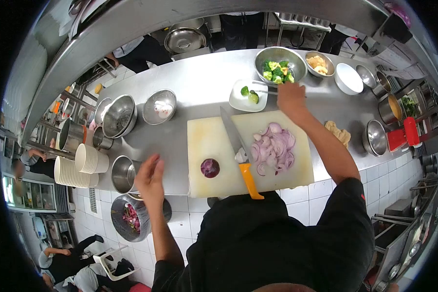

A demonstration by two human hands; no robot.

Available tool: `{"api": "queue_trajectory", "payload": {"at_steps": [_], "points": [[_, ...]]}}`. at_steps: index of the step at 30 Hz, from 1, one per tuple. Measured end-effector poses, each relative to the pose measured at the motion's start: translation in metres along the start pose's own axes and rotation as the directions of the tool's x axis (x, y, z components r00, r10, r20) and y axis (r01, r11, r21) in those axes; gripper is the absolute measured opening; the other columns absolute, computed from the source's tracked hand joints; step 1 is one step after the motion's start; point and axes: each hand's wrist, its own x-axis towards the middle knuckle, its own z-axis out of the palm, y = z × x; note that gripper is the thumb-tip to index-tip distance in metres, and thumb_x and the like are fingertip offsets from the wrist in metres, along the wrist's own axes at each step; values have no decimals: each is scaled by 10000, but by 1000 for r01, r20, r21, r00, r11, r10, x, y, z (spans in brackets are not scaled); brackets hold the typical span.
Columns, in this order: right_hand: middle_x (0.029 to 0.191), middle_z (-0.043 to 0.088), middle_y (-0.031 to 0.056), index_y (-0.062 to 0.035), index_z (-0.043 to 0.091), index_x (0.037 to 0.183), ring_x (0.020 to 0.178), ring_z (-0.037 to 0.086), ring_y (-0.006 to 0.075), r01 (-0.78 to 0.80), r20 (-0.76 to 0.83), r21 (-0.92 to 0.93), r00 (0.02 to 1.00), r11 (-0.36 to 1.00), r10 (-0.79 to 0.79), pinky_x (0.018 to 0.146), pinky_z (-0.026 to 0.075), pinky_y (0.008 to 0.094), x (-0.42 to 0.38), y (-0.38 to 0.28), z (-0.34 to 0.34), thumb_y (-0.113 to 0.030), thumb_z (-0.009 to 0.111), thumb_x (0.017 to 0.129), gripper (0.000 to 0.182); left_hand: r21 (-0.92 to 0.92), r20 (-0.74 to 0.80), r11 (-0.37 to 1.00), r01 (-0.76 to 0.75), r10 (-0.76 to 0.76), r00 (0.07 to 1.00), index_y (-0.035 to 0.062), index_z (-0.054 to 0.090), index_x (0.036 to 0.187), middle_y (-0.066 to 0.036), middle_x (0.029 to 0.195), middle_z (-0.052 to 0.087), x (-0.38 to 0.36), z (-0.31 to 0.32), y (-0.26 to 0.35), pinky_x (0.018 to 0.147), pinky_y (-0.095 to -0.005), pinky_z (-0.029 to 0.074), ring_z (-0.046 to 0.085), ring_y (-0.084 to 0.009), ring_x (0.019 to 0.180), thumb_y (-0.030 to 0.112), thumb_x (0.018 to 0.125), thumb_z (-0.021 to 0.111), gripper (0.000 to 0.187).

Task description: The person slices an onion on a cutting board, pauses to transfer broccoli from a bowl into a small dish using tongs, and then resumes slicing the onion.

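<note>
My right hand point(292, 101) is closed on a slim metal utensil point(266, 89), whose exact kind I cannot make out. The utensil reaches over a square white plate point(237, 101) with a few broccoli florets point(253, 97) on it. Just beyond is a steel bowl point(301, 68) of broccoli. My left hand point(151, 179) is in the air at the counter's front edge, holding nothing, fingers apart. Between my arms lies a cutting board point(207, 131) with sliced red onion point(275, 148), an onion half point(209, 168) and a yellow-handled knife point(248, 180).
Steel bowls point(119, 117) and stacked white tubs point(75, 170) stand left. A lined bin point(165, 209) with onion scraps is below my left hand. Right are a bowl of yellowish pieces point(318, 64), a white bowl point(349, 79) and a crumpled cloth point(337, 134). People stand across the counter.
</note>
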Motion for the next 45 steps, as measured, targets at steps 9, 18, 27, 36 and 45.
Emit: {"api": "queue_trajectory", "payload": {"at_steps": [9,18,27,36,45], "points": [[958,723,186,-52,728,950,902,713,376,-270,135,-40,953,962,273,728,560,533,56,68,27,-122,564,846,207,-150,-146,960,238,-260,954,-39,692,1123,-67,961,706,-39,-45,-27,826,-240,500,649,-117,882,68,922,686,228],[859,716,189,-71,731,913,798,714,369,-234,-44,50,971,971,236,671,558,509,43,92,27,-134,583,826,183,-116,-217,954,277,-296,930,-38,691,1130,-61,937,710,-54,-70,-45,761,-241,507,653,-114,841,94,933,680,237],[894,717,164,-54,728,852,851,715,321,-5,164,80,986,997,-8,701,552,474,-20,-22,21,-126,624,783,144,-101,-134,969,227,-240,962,-42,688,1129,-57,929,702,-33,-43,-39,771,-241,503,653,-115,850,87,931,680,236],[985,713,235,-16,718,964,930,699,399,-294,184,98,944,951,273,806,563,489,47,66,12,-175,601,783,268,-110,-209,957,267,-285,935,-35,691,1137,-55,932,702,-49,-62,-29,774,-232,506,658,-114,846,82,944,657,228],[1121,684,261,-14,718,1082,1076,666,377,-305,647,44,734,951,206,924,526,457,101,71,37,-221,571,822,364,-81,-193,969,235,-246,950,-35,693,1138,-68,933,709,-43,-63,-24,771,-241,511,662,-124,845,103,945,667,238]]}}
